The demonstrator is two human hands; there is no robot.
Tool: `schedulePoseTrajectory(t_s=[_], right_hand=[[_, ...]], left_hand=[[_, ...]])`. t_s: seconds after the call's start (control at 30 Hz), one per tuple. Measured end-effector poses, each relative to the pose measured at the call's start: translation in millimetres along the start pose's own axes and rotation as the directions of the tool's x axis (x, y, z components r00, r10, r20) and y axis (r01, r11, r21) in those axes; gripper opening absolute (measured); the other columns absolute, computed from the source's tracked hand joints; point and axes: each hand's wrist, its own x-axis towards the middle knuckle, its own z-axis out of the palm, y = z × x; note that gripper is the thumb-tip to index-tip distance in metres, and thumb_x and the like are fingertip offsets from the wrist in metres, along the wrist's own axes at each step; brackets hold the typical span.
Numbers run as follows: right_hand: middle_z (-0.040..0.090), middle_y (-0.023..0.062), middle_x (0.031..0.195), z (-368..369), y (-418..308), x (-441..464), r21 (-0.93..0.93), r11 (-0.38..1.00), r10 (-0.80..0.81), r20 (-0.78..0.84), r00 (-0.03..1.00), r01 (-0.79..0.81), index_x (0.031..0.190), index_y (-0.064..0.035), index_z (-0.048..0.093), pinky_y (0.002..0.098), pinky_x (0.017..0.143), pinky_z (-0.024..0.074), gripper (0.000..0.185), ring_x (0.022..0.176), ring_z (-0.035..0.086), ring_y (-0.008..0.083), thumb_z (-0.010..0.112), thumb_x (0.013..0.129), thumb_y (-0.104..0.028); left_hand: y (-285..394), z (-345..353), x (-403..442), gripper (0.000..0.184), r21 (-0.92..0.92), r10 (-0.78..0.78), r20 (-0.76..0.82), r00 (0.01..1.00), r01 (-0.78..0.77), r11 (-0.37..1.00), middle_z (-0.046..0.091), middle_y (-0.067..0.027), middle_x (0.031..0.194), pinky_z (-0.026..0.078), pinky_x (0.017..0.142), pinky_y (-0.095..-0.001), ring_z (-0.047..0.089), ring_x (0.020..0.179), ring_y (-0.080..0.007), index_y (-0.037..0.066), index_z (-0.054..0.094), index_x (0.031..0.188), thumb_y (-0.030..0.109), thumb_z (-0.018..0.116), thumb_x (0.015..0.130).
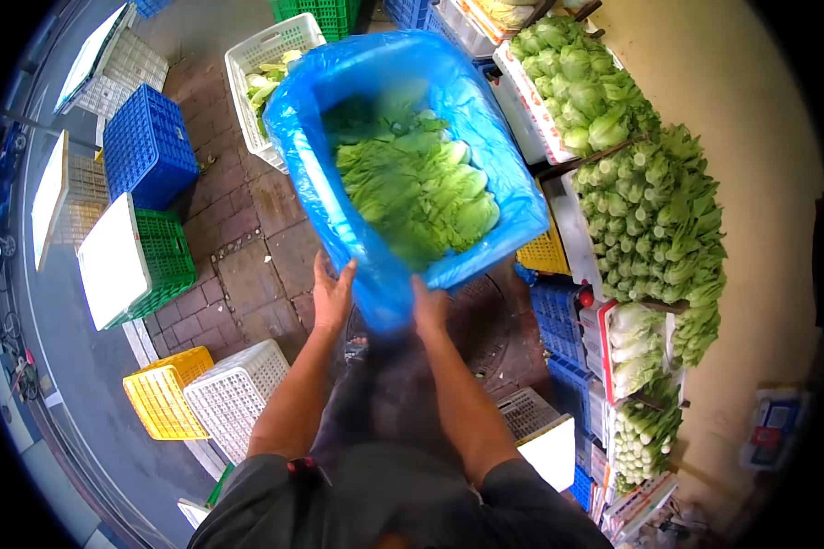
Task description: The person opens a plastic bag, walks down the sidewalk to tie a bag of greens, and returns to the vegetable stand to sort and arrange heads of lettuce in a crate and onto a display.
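Observation:
In front of me a crate-shaped container lined with a blue plastic bag (508, 224) holds leafy green lettuce (421, 183). The bag drapes over the rim and hides the container's walls. My left hand (332, 295) is at the near left corner, its fingers apart, a fingertip against the plastic. On the near edge, my right hand (428, 306) grips the folded plastic; its fingers are blurred by motion. A loose fold of the bag hangs between both hands.
A white crate (238, 69) with leaf scraps stands behind on the left. Stacked blue (146, 146), green (167, 261), yellow (167, 392) and white crates line the roadside. On the right, lettuce heads (581, 87) and stem greens (650, 215) are displayed.

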Motion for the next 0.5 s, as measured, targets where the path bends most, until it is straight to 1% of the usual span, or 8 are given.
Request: schedulePoseTrajectory(t_s=[0.07, 0.1, 0.2, 0.23, 0.3, 0.4, 0.47, 0.5], right_hand=[[0.064, 0.017, 0.073, 17, 19, 31, -0.207, 0.978, 0.005, 0.117, 0.993, 0.019, 0.083, 0.0088, 0.066, 0.0459, 0.064, 0.0446, 0.057, 0.068, 0.056, 0.0216, 0.064, 0.09, -0.048], [0.064, 0.0178, 0.074, 20, 8, 34, -0.239, 0.969, -0.015, 0.174, 0.985, 0.057, 0.083, 0.0084, 0.066, 0.046, 0.065, 0.0447, 0.06, 0.069, 0.056, 0.022, 0.061, 0.091, -0.051], [0.065, 0.0186, 0.077, 15, -29, 37, -0.258, 0.957, -0.043, 0.329, 0.943, 0.134, 0.087, 0.0071, 0.067, 0.0456, 0.067, 0.0452, 0.064, 0.072, 0.058, 0.023, 0.056, 0.092, -0.056], [0.065, 0.0186, 0.077, 11, -37, 35, -0.257, 0.955, -0.04, 0.384, 0.923, 0.148, 0.089, 0.0067, 0.067, 0.0454, 0.067, 0.0453, 0.065, 0.072, 0.058, 0.0234, 0.055, 0.092, -0.057], [0.066, 0.0148, 0.083, -4, -38, 29, -0.171, 0.983, 0.03, 0.499, 0.866, 0.064, 0.099, 0.0048, 0.068, 0.0389, 0.07, 0.0473, 0.056, 0.078, 0.06, 0.0204, 0.056, 0.094, -0.05], [0.066, 0.0093, 0.087, -31, 38, 73, -0.205, 0.919, -0.102, 0.701, 0.706, 0.337, 0.107, 0.0026, 0.068, 0.0328, 0.073, 0.0475, 0.047, 0.081, 0.06, 0.0163, 0.06, 0.095, -0.042], [0.065, 0.0047, 0.084, -109, 12, 59, 0.263, 0.96, -0.249, 0.652, 0.716, 0.095, 0.103, 0.0002, 0.07, 0.0293, 0.071, 0.0466, 0.038, 0.079, 0.058, 0.0135, 0.062, 0.094, -0.035], [0.065, 0.0048, 0.084, -135, 50, 76, 0.128, 0.981, -0.191, 0.591, 0.784, 0.143, 0.103, 0.0007, 0.07, 0.0298, 0.07, 0.0468, 0.034, 0.078, 0.059, 0.0139, 0.063, 0.094, -0.032]], left_hand=[[5, 22, 2, 0.093, -0.016, -0.067, 0.029, 0.997, 0.067, 0.998, 0.048, -0.0293, 0.138, 0.043, 0.101, -0.0385, 0.051, 0.126, -0.0308, -0.007, 0.022, 0.149, 0.041, 0.073, 0.086], [9, 33, 7, 0.1, 0.158, -0.149, 0.003, 0.989, 0.147, 0.977, 0.05, -0.0326, 0.135, 0.042, 0.102, -0.0396, 0.054, 0.123, -0.0372, -0.007, 0.018, 0.15, 0.045, 0.073, 0.084], [-32, 64, 37, 0.102, 0.268, 0.08, -0.186, 0.979, -0.027, 0.963, 0.054, -0.034, 0.128, 0.043, 0.101, -0.0418, 0.056, 0.12, -0.0412, -0.007, 0.016, 0.15, 0.046, 0.072, 0.084], [-31, 60, 43, 0.102, 0.203, 0.019, -0.151, 0.988, 0.012, 0.979, 0.053, -0.0348, 0.129, 0.044, 0.1, -0.0426, 0.055, 0.12, -0.0419, -0.007, 0.014, 0.15, 0.046, 0.072, 0.085], [-23, 50, 50, 0.097, 0.093, -0.117, -0.14, 0.983, 0.13, 0.987, 0.054, -0.0306, 0.13, 0.045, 0.098, -0.0402, 0.057, 0.117, -0.0352, -0.008, 0.02, 0.149, 0.047, 0.07, 0.087], [-27, 25, 46, 0.08, 0.084, -0.294, -0.15, 0.944, 0.308, 0.948, 0.063, -0.0209, 0.116, 0.048, 0.09, -0.0384, 0.061, 0.103, -0.0255, -0.008, 0.045, 0.137, 0.05, 0.068, 0.087], [-8, 14, 13, 0.074, 0.249, -0.342, -0.217, 0.915, 0.39, 0.886, 0.067, -0.017, 0.105, 0.05, 0.084, -0.0384, 0.063, 0.094, -0.0241, -0.008, 0.056, 0.127, 0.053, 0.068, 0.086], [-19, 9, 2, 0.067, 0.051, -0.331, -0.247, 0.911, 0.353, 0.934, 0.068, -0.0121, 0.09, 0.051, 0.076, -0.0364, 0.063, 0.082, -0.0209, -0.006, 0.065, 0.115, 0.054, 0.068, 0.086]])
